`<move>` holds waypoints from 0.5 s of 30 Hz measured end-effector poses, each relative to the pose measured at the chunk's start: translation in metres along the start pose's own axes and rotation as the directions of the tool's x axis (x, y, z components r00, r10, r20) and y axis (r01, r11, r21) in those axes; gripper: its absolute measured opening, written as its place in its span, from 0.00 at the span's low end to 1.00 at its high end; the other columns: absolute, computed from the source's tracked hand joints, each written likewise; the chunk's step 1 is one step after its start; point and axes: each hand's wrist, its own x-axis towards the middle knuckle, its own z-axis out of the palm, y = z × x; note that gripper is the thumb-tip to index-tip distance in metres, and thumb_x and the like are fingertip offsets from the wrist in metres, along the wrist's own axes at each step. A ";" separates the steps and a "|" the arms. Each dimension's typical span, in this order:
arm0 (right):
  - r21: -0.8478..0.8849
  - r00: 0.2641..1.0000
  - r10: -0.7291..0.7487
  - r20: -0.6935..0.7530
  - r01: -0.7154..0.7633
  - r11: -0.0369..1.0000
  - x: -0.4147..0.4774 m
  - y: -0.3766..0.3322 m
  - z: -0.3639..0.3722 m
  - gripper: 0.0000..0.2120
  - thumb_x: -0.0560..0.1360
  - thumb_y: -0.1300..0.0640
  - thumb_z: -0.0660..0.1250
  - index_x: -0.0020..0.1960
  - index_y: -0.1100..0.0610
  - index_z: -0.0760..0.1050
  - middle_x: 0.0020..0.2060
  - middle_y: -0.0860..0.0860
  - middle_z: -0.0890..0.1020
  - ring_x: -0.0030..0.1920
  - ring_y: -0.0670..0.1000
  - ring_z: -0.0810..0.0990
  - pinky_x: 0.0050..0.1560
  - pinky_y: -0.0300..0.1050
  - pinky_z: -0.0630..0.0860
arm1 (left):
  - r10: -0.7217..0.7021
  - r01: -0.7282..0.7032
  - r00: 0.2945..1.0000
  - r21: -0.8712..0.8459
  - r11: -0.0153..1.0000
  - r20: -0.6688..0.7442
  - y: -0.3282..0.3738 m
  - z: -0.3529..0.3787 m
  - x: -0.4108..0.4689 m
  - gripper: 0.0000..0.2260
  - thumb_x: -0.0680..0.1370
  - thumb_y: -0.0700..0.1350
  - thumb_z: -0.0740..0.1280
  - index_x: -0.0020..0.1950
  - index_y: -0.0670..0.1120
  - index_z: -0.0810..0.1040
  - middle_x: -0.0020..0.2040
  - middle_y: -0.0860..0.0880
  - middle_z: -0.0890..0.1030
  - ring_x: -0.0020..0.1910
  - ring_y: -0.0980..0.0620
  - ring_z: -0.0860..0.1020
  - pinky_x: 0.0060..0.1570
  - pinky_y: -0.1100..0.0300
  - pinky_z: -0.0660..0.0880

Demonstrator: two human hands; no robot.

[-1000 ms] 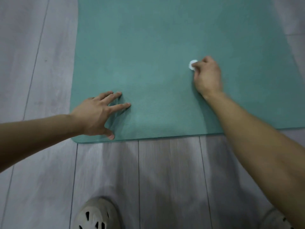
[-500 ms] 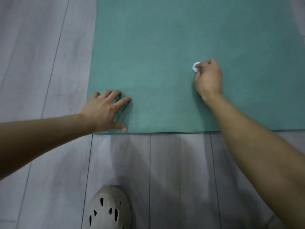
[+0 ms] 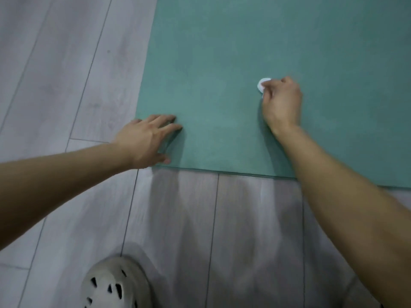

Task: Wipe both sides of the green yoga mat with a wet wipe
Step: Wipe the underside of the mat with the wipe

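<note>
Mat (image 3: 222,63) lies flat on the grey plank floor (image 3: 66,74), a plain matte green sheet with a faintly mottled surface. Its near and left edges meet at a corner under my left hand (image 3: 146,141). That hand is released, fingers straight and spread, pressing flat on the corner, thumb by the near edge. My right hand (image 3: 282,103) is further in from the near edge, fingers curled, pinching a small white balled-up wipe (image 3: 262,84) against the mat. Most of the wipe is hidden by my fingers. The mat's far and right edges are cut off. A pale holed shoe (image 3: 115,285) on the floor below is partly cut off.
</note>
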 end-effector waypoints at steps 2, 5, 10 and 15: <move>0.106 0.989 -0.149 0.007 0.148 0.983 -0.037 -0.045 0.019 0.09 0.79 0.60 0.66 0.53 0.57 0.85 0.42 0.59 0.77 0.46 0.63 0.78 0.44 0.54 0.75 | -0.104 0.104 0.994 -0.011 0.995 -0.023 -0.007 0.008 -0.007 0.47 0.70 0.72 0.74 0.83 0.57 0.59 0.82 0.45 0.60 0.79 0.41 0.64 0.70 0.38 0.72; 0.265 0.799 -0.582 0.152 0.534 0.803 -0.109 -0.111 0.032 0.10 0.77 0.67 0.68 0.58 0.62 0.81 0.47 0.57 0.77 0.48 0.60 0.76 0.47 0.56 0.76 | -0.133 0.132 0.991 -0.013 0.991 -0.036 -0.016 0.020 -0.014 0.50 0.71 0.83 0.55 0.85 0.54 0.56 0.81 0.39 0.59 0.79 0.36 0.62 0.68 0.33 0.73; 0.158 0.907 -0.413 0.079 0.397 0.904 -0.087 -0.044 0.010 0.07 0.79 0.65 0.69 0.54 0.58 0.84 0.42 0.57 0.76 0.44 0.60 0.75 0.42 0.56 0.76 | -0.058 0.058 0.998 0.042 0.997 -0.010 -0.021 0.023 -0.012 0.51 0.72 0.82 0.46 0.86 0.50 0.55 0.80 0.35 0.61 0.77 0.33 0.62 0.73 0.35 0.69; 0.033 0.995 0.049 -0.087 -0.046 0.998 -0.092 0.012 -0.023 0.09 0.81 0.62 0.65 0.55 0.58 0.85 0.42 0.58 0.76 0.43 0.62 0.76 0.43 0.56 0.75 | -0.062 0.062 0.996 -0.002 0.998 -0.063 -0.021 0.021 -0.014 0.49 0.71 0.83 0.53 0.84 0.53 0.58 0.79 0.40 0.63 0.76 0.36 0.63 0.73 0.37 0.69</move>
